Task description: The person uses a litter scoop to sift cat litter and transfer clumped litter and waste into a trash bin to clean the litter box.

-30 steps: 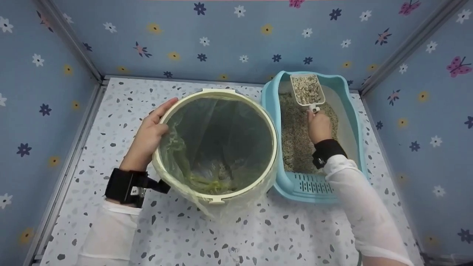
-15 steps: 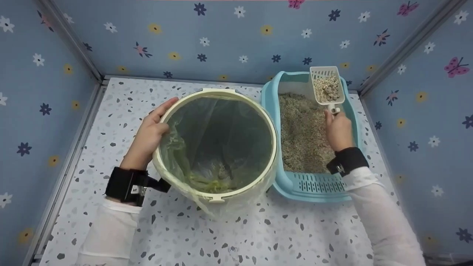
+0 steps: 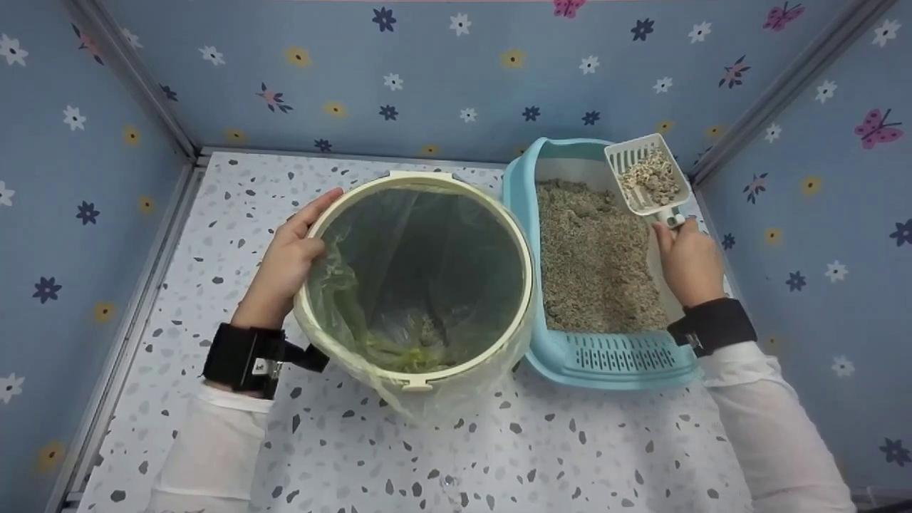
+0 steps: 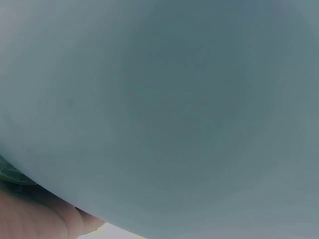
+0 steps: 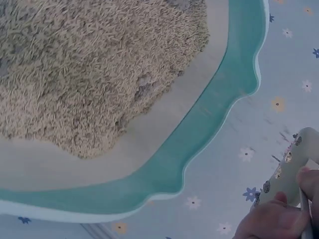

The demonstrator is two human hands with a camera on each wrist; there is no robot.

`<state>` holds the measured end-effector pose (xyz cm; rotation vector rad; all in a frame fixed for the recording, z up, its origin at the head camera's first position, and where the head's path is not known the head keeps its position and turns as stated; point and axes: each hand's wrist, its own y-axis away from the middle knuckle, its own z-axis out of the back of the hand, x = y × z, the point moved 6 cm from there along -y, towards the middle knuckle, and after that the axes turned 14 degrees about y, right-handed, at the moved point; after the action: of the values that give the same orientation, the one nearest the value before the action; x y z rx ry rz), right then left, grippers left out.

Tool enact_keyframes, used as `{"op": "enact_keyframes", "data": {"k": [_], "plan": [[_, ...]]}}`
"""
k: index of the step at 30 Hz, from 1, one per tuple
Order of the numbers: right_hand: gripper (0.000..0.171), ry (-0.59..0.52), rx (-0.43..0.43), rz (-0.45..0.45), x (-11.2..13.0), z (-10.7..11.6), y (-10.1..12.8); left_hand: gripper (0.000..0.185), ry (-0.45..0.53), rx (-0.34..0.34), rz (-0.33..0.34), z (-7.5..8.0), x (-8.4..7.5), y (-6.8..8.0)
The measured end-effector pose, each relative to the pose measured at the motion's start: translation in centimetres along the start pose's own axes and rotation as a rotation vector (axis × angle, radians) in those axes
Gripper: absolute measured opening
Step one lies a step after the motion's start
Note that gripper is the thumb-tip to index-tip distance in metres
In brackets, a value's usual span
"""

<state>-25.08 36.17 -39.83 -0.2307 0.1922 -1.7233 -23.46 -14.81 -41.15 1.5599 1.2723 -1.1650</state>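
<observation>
My right hand (image 3: 690, 265) grips the handle of a white slotted litter scoop (image 3: 638, 153), held above the back right of a blue litter box (image 3: 620, 374). Pale litter and clumps (image 3: 650, 178) lie in the scoop. In the right wrist view, bits show in the slots of the scoop (image 5: 299, 162), with blurred specks beside it. Grey-brown litter (image 3: 595, 263) covers much of the box's floor. My left hand (image 3: 288, 253) holds the left rim of a round trash bin (image 3: 529, 274), thumb over the edge. The bin's wall (image 4: 184, 99) fills most of the left wrist view.
A thin yellow-green bag (image 3: 342, 299) lines the bin and hangs over its front; some litter lies at the bottom. Bin and box stand side by side on a speckled white surface (image 3: 370, 463). Blue flowered walls (image 3: 456, 85) rise behind and on both sides.
My right hand has moved the loaded scoop rightward, from over the middle of the litter box toward its back right corner, and tilted it. My left hand and the trash bin stay put.
</observation>
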Motion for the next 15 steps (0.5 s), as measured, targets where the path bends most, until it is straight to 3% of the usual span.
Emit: {"op": "enact_keyframes", "data": {"k": [8,15], "plan": [[0.047,0.134,-0.142,0.054,-0.8,1.2,1.4,0.079,0.015,0.023,0.013,-0.1,0.0,0.2],[0.045,0.183,-0.229,0.093,-1.0,1.6,2.2,0.079,0.01,0.02,0.004,-0.1,0.0,0.1]]}}
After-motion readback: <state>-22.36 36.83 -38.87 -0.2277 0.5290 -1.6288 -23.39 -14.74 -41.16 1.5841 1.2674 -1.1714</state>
